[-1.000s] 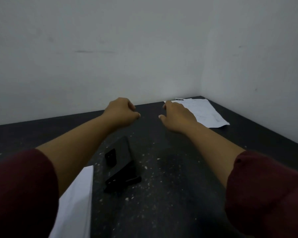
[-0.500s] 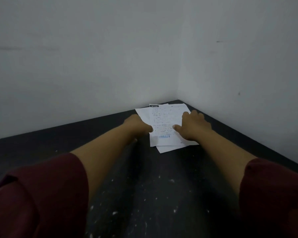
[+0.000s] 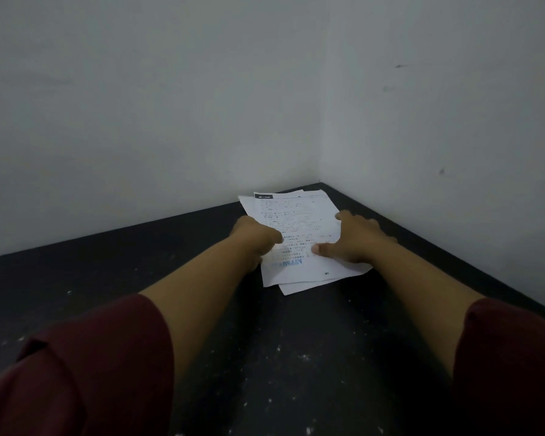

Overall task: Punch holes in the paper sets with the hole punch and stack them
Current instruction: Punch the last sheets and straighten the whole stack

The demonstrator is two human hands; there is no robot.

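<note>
The paper stack (image 3: 299, 234) lies flat on the dark, white-flecked table (image 3: 280, 357), pushed far back toward the corner where the two pale walls (image 3: 170, 105) meet. It is a loose pile of white sheets, not squared up: the top sheet carries rows of small print, a dark header band at its far edge and a blue word near its near edge, seen upside down, while a lower sheet pokes out past the pile's near right corner and another shows along its far left edge. The left hand (image 3: 254, 239) sits on the pile's left edge with its fingers curled in under the knuckles, pressed against the paper there; whether any sheet is pinched between them cannot be told. The right hand (image 3: 354, 239) lies on the pile's right side, spread wide and flat, thumb (image 3: 320, 248) stretched inward across the printed sheet and the other fingers reaching toward the pile's far right edge. Both forearms are bare, with dark red sleeves (image 3: 85, 369) filling the bottom corners of the view and cut off by the frame. The print is too small and blurred to read, and the number of sheets cannot be counted.
</note>
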